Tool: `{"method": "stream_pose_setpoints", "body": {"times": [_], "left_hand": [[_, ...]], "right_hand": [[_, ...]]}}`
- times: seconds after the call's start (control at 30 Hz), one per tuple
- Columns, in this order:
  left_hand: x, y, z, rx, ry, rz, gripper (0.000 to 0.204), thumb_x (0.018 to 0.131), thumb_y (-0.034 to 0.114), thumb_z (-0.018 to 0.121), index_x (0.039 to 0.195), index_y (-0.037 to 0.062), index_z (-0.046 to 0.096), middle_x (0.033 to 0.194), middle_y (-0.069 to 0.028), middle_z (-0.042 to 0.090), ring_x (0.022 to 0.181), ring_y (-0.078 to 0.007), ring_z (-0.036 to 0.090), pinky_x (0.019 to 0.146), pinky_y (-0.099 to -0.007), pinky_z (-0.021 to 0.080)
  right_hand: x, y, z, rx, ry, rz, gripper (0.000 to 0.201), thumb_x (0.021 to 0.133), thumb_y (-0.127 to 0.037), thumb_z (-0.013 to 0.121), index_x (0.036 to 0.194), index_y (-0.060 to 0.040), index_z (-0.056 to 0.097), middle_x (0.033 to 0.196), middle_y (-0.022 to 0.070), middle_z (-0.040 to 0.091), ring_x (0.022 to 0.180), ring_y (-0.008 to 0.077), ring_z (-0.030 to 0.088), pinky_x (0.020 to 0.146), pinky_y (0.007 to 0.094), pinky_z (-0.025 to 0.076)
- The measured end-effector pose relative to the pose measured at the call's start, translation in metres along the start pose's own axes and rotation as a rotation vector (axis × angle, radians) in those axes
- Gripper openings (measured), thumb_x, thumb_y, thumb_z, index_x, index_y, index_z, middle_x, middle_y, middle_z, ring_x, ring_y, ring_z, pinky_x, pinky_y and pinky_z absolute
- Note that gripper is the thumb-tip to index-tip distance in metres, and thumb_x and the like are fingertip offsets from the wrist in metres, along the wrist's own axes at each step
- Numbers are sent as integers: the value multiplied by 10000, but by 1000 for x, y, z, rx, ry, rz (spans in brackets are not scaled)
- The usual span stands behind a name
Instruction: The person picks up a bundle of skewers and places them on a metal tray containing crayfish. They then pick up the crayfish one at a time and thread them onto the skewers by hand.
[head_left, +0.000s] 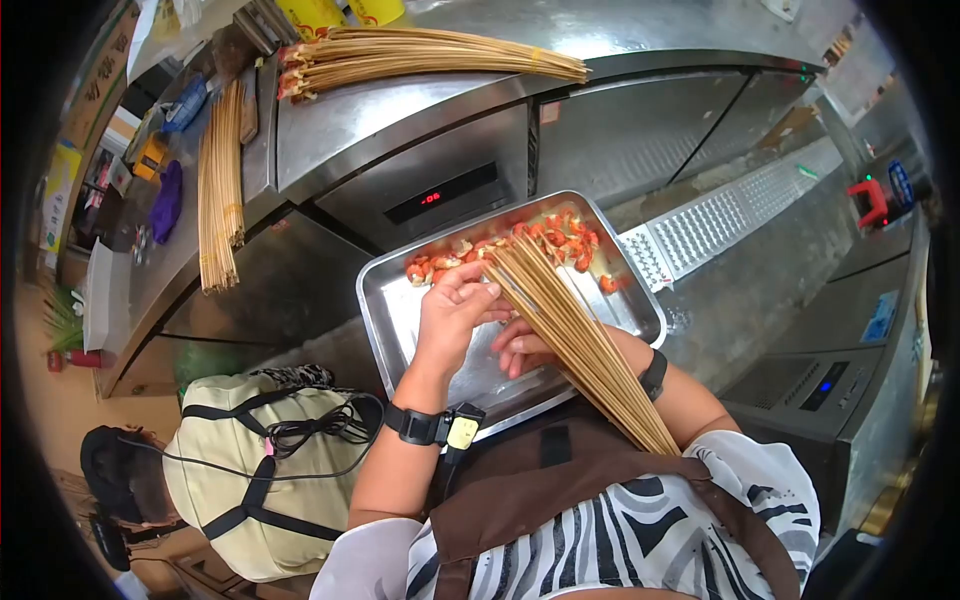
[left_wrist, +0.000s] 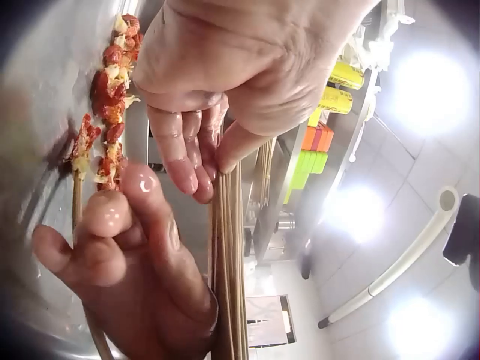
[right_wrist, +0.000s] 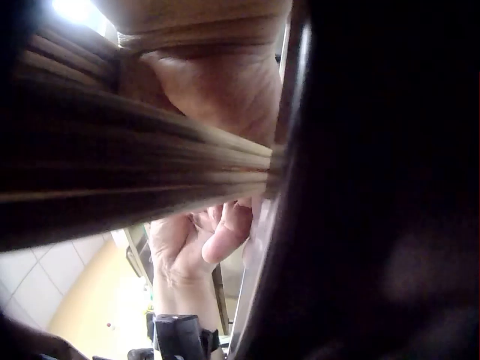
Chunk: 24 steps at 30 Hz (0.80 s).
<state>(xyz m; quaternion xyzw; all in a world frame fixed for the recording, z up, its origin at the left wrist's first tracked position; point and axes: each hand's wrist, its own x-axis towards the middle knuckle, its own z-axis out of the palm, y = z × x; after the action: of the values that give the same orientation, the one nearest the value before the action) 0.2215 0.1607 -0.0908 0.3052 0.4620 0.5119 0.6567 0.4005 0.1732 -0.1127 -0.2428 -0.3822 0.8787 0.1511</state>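
Note:
In the head view a thick bundle of thin wooden skewers [head_left: 585, 345] slants over a metal tray [head_left: 378, 325] toward the brown apron. My left hand [head_left: 458, 312] pinches the bundle's upper end between thumb and fingers, clearer in the left wrist view. Just below it, my right hand [head_left: 525, 348] has loosely curled fingers, and the bundle lies across its wrist and forearm. Skewered red and white food pieces [head_left: 570, 240], resembling crayfish tails, line the tray's far side. One loaded skewer [left_wrist: 81, 150] runs down behind the right hand in the left wrist view.
More skewer bundles lie on the steel counter: one along the back [head_left: 430, 62], another at the left [head_left: 221, 190]. A perforated metal strip [head_left: 715, 225] extends right of the tray. Another person [head_left: 265, 470] in a pale top is close on the left.

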Motion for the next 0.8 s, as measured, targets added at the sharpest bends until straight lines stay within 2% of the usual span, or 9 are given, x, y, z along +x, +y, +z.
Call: {"method": "stream_pose_setpoints", "body": {"times": [0.13,0.2,0.27,0.37,0.5,0.6,0.67,0.73,0.8], "left_hand": [[-2,-16,-9,-5,76,-23,274,825,47,577,1081,-4,493,853,-107,636,729,-177,629,678,-292,510],[-2,-20,-13,-43,88,-31,269,821,44,583,1072,-1,496,840,-103,637,720,-172,628,668,-286,508],[-3,-22,-15,-33,75,-20,274,819,50,591,1072,4,496,834,-101,636,720,-162,624,653,-278,503],[-4,-19,-14,-42,81,-4,313,812,49,607,1099,4,490,819,-101,623,721,-164,617,649,-275,501],[-3,-20,-17,-54,75,17,326,814,47,603,1117,7,489,813,-96,621,722,-164,617,651,-278,504],[-1,-24,-23,-60,59,12,318,819,37,587,1122,15,495,819,-90,632,723,-158,619,656,-277,504],[1,-25,-24,-96,48,-13,350,816,38,595,1144,7,475,827,-103,625,720,-164,619,655,-276,509],[2,-27,-26,-107,46,-4,346,817,35,590,1142,5,476,837,-106,627,725,-166,621,654,-273,507],[3,-31,-28,-117,45,5,341,819,32,586,1140,3,477,847,-110,629,729,-168,622,653,-270,505]], "right_hand": [[7,8,-13,29,-19,-31,265,862,-211,573,1003,12,558,861,123,618,755,176,619,713,278,506],[13,10,-24,350,-150,52,283,865,-242,567,969,21,562,841,140,622,729,197,623,709,287,508],[11,14,-24,251,-64,17,332,880,-280,531,962,40,561,836,160,617,718,222,622,722,307,508],[10,8,-21,258,-198,-112,338,903,-306,496,993,16,545,815,85,596,726,173,609,850,419,468],[7,-4,-6,130,-31,-103,327,892,-317,517,994,-7,539,792,76,578,713,160,588,864,441,456],[11,-1,-9,219,-122,-171,383,890,-296,524,1096,27,507,770,77,562,695,156,589,804,365,488],[11,-1,-9,260,-110,-159,377,871,-274,565,1104,17,506,773,67,568,691,143,577,808,368,488],[11,4,-14,147,-98,-160,339,907,-336,481,1067,-38,511,780,68,546,712,150,560,877,444,442],[13,10,-20,258,-90,-124,272,905,-279,500,1051,-50,513,760,62,548,711,149,569,895,437,431]]}}
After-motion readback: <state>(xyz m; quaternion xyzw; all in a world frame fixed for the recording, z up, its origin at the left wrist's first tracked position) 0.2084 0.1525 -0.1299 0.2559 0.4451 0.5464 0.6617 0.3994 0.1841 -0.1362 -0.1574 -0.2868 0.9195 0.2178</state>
